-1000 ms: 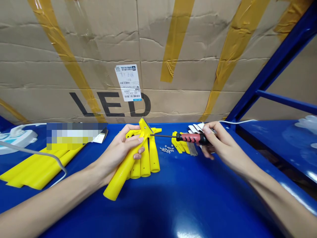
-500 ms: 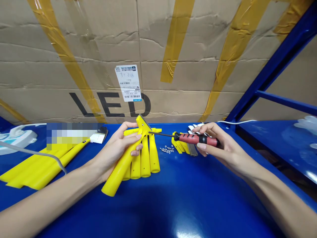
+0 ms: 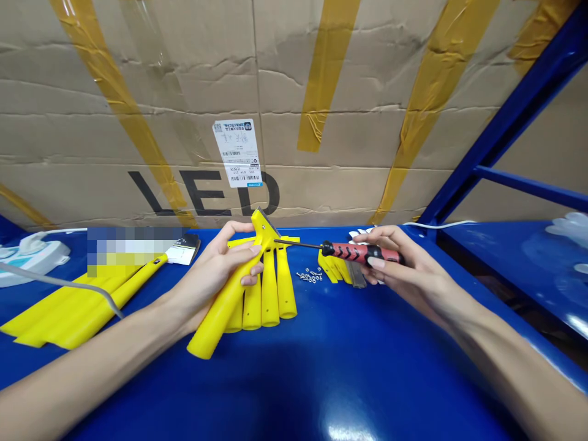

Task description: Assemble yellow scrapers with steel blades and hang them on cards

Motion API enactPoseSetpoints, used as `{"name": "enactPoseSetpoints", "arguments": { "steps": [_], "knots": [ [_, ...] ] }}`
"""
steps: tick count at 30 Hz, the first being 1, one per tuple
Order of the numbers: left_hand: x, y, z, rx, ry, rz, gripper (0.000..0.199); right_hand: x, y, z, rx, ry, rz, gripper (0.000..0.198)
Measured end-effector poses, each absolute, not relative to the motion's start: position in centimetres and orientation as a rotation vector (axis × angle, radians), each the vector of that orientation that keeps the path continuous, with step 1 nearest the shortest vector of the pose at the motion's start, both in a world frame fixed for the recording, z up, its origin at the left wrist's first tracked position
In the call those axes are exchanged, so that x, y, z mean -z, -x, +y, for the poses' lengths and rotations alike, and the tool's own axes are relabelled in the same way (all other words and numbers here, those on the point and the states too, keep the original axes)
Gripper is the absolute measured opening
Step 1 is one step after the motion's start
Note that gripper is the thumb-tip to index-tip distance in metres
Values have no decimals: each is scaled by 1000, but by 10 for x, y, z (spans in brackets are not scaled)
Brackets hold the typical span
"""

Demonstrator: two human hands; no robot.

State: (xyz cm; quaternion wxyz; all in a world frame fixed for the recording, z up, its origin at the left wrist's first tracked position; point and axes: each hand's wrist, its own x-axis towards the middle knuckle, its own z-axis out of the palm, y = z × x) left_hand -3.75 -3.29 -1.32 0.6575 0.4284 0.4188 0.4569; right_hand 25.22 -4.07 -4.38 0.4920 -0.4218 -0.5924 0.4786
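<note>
My left hand (image 3: 234,254) is wrapped round the handle of a yellow scraper (image 3: 209,327), tilted with its T-shaped head up and a dark blade edge along the head's right side. In my right hand (image 3: 404,263) is a red and black screwdriver (image 3: 353,252), held level and pointing left. Its thin shaft reaches the scraper head; I cannot tell if the tip sits in a screw. Behind the held scraper lie several yellow scraper handles (image 3: 270,300) side by side. Small screws and nuts (image 3: 310,275) are scattered between the hands, beside short yellow pieces (image 3: 333,266) and dark grey blades (image 3: 356,275).
On the left lie long yellow handles (image 3: 92,306), partly blurred out, with a grey cable (image 3: 68,283) across them and a white power strip (image 3: 41,263) beyond. A big cardboard box (image 3: 285,86) stands behind the blue table (image 3: 294,392). Blue frame bars (image 3: 505,116) rise at right.
The screwdriver's handle has rolled a little in my right fingers, which have shifted slightly. The scraper stays in my left hand almost unmoved.
</note>
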Motion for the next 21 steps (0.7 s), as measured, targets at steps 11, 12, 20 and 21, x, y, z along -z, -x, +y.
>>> {"name": "enactPoseSetpoints", "arguments": {
  "steps": [11, 12, 20, 21],
  "knots": [
    [15, 40, -34, -1017, -1044, 929, 31, 45, -241, -42, -902, 1194, -1490, 36],
    [15, 40, -34, -1008, -1046, 926, 32, 46, -241, -42, -920, 1210, -1469, 38],
    [15, 35, -36, -1023, -977, 915, 28, 48, -238, -38, -1193, 1220, -1219, 43],
    [15, 35, -36, -1022, -975, 916, 29, 48, -239, -37, -1238, 1233, -1175, 44]
  ]
}}
